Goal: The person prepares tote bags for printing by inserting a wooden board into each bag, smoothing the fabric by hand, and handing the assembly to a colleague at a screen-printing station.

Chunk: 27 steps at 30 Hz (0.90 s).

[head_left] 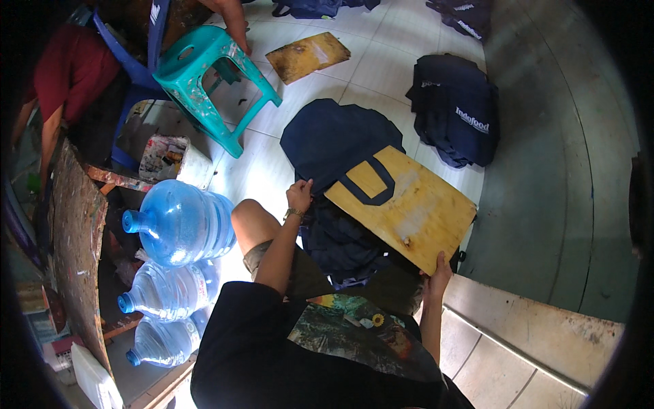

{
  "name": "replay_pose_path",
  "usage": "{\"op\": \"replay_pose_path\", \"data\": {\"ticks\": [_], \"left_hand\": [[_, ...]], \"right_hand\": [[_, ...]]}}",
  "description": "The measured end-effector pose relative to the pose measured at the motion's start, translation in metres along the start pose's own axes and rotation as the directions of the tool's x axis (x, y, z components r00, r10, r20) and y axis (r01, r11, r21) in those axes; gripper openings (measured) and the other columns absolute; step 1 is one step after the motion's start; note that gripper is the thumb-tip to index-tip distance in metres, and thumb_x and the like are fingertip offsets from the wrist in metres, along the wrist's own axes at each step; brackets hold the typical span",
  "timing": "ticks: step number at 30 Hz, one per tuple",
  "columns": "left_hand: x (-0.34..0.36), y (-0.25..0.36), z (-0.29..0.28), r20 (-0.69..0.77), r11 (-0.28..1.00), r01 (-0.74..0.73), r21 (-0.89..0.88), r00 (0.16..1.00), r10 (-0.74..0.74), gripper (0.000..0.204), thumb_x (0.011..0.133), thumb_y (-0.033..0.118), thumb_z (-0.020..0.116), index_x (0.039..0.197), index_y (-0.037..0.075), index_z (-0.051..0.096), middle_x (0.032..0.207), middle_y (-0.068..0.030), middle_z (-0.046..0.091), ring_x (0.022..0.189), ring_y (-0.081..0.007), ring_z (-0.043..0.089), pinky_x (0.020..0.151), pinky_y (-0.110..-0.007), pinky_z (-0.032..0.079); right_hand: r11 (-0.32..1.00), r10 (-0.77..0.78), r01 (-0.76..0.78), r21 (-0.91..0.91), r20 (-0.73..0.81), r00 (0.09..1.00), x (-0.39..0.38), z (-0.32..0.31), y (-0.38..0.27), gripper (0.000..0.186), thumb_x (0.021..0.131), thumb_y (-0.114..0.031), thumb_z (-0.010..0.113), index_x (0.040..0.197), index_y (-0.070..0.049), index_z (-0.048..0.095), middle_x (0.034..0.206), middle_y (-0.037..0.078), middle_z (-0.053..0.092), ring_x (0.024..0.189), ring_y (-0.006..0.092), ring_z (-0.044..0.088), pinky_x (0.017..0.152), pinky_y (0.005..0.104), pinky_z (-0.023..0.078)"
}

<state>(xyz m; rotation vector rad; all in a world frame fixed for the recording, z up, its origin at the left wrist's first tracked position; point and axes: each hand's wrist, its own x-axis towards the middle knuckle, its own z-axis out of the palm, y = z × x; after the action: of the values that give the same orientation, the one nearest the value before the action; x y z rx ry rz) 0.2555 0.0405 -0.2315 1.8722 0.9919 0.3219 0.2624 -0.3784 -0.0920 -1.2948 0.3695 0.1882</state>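
A navy fabric bag [334, 136] lies spread in front of me, its looped handle resting over a yellowish wooden board [429, 215]. One end of the board meets the bag's opening; whether it reaches inside is hidden. My left hand [299, 196] is closed, pinching the bag's near-left edge. At the board's near right corner, my right hand [438, 274] grips it with the thumb on top. Beneath the board, by my legs, sits a heap of dark navy cloth [344, 245].
A stack of navy bags [453, 112] lies at right, beside a grey wall [545, 157]. Large blue water bottles [184, 221] line my left. Beyond them are a paint-stained bucket [177, 160], a teal stool [197, 65] and another person's arm [233, 24]. A smaller board [308, 57] lies ahead.
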Motion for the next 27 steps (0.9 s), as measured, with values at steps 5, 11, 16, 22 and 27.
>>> {"op": "replay_pose_path", "data": {"ticks": [5, 11, 16, 22, 27], "left_hand": [[-0.007, 0.001, 0.008, -0.061, 0.989, -0.110, 0.095, 0.991, 0.116, 0.032, 0.091, 0.028, 0.063, 0.076, 0.000, 0.064, 0.062, -0.0157, 0.065, 0.051, -0.0229, 0.065, 0.056, -0.035, 0.051], [-0.010, 0.009, 0.016, 0.118, 0.992, 0.054, -0.110, 0.992, -0.041, 0.037, 0.092, 0.030, 0.062, 0.075, -0.003, 0.061, 0.061, -0.0141, 0.065, 0.052, -0.0219, 0.065, 0.056, -0.036, 0.052], [-0.001, -0.001, 0.033, 0.053, 0.938, 0.293, -0.187, 0.956, -0.288, 0.047, 0.090, 0.035, 0.066, 0.104, -0.010, 0.059, 0.094, -0.0210, 0.068, 0.086, -0.0294, 0.068, 0.074, -0.037, 0.054], [0.019, 0.009, 0.012, 0.108, 0.773, 0.319, -0.549, 0.944, -0.313, 0.070, 0.087, 0.031, 0.070, 0.133, -0.014, 0.040, 0.105, -0.0192, 0.065, 0.089, -0.0241, 0.064, 0.071, -0.031, 0.053], [0.029, 0.030, -0.059, 0.176, 0.693, 0.299, -0.656, 0.954, -0.244, 0.070, 0.090, 0.021, 0.068, 0.136, -0.015, 0.030, 0.090, -0.0120, 0.064, 0.072, -0.0143, 0.063, 0.059, -0.026, 0.050]], "right_hand": [[1.000, 0.013, -0.013, -0.002, -0.074, 0.997, -0.004, 0.021, 0.010, 0.031, 0.099, -0.026, 0.052, 0.115, 0.001, 0.051, 0.091, 0.010, 0.063, 0.062, 0.0160, 0.061, 0.044, 0.0282, 0.048], [1.000, -0.004, 0.003, -0.021, -0.031, 1.000, -0.002, 0.028, 0.036, 0.035, 0.099, -0.029, 0.052, 0.118, 0.001, 0.050, 0.098, 0.010, 0.064, 0.073, 0.0177, 0.065, 0.049, 0.0284, 0.052], [0.985, 0.155, -0.167, 0.038, 0.210, 0.965, -0.024, 0.063, 0.057, 0.034, 0.099, -0.026, 0.052, 0.121, 0.001, 0.049, 0.110, 0.013, 0.062, 0.087, 0.0207, 0.066, 0.060, 0.0320, 0.056], [0.829, 0.559, -0.349, -0.437, 0.629, 0.540, -0.013, 0.048, 0.024, 0.032, 0.094, -0.009, 0.057, 0.122, 0.004, 0.051, 0.113, 0.013, 0.062, 0.100, 0.0224, 0.063, 0.084, 0.0362, 0.054], [0.821, 0.422, 0.004, -0.571, 0.611, 0.670, 0.109, -0.057, -0.031, 0.037, 0.089, -0.014, 0.061, 0.123, 0.000, 0.058, 0.112, 0.010, 0.064, 0.097, 0.0195, 0.063, 0.083, 0.0281, 0.050]]}}
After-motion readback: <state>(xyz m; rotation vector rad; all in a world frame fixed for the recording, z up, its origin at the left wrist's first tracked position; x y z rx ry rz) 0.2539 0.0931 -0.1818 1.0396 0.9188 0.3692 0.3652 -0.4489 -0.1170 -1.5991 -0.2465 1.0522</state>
